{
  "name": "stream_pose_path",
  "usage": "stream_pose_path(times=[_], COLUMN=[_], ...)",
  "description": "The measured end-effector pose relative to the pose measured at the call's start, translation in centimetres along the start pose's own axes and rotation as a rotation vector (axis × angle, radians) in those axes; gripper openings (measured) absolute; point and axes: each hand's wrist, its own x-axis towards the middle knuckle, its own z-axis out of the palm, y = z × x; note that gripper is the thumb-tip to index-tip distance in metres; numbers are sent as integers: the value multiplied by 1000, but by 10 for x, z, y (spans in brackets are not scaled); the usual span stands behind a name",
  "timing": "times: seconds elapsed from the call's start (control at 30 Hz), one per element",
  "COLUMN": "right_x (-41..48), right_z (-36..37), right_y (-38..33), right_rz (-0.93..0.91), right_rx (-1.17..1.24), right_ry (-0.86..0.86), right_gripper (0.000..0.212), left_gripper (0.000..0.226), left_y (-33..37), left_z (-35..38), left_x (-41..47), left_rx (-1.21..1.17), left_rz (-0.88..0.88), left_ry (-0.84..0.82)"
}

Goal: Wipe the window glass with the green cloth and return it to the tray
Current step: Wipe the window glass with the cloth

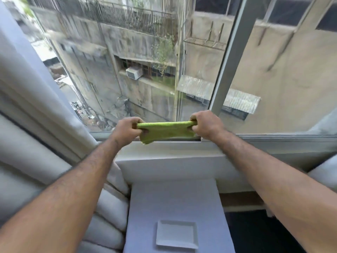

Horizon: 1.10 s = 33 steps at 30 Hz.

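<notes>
The empty white tray (176,234) sits below both arms, while left hand (127,131) and right hand (207,125) pinch the green cloth (165,131) stretched crosswise, low before the window glass (127,61).

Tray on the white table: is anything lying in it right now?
Nothing: the white tray shows bare to its rim. The green cloth is stretched between left hand and right hand near the window glass.

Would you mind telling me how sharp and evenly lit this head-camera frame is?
Head view: even daylight, no hard shadows; the buildings beyond the window glass look smeared, the green cloth and both hands stay fairly sharp; wide-angle bending curves the curtain; the white tray is slightly soft.
</notes>
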Motion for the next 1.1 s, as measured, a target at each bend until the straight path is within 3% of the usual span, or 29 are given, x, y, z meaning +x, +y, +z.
stream_pose_path(times=[0.3, 0.47, 0.57, 0.7, 0.8, 0.93, 1.1], right_x=[17, 11, 9, 17, 33, 65, 100], right_z=[-233, -322, -353, -385, -416, -442, -437], right_y=[-79, -119, -138, -143, -116, -68, -31], right_rz=[-178, -295, -340, -442, -303, -131, -139], right_rx=[174, 205, 285, 235, 90, -46, -141], right_ry=[412, 566, 614, 818, 1082, 1207, 1285], right_gripper=[17, 21, 23, 41, 61, 91, 96], left_gripper=[24, 22, 20, 33, 41, 37, 21], left_y=[185, 268, 322, 386, 410, 414, 408], left_z=[-167, -235, -284, -339, -355, -355, -346], left_x=[12, 10, 10, 12, 21, 50, 82], left_rx=[-661, -704, -574, -101, 255, 553, 846], left_rz=[156, 272, 365, 497, 543, 565, 600], left_ry=[343, 494, 620, 769, 814, 738, 1034])
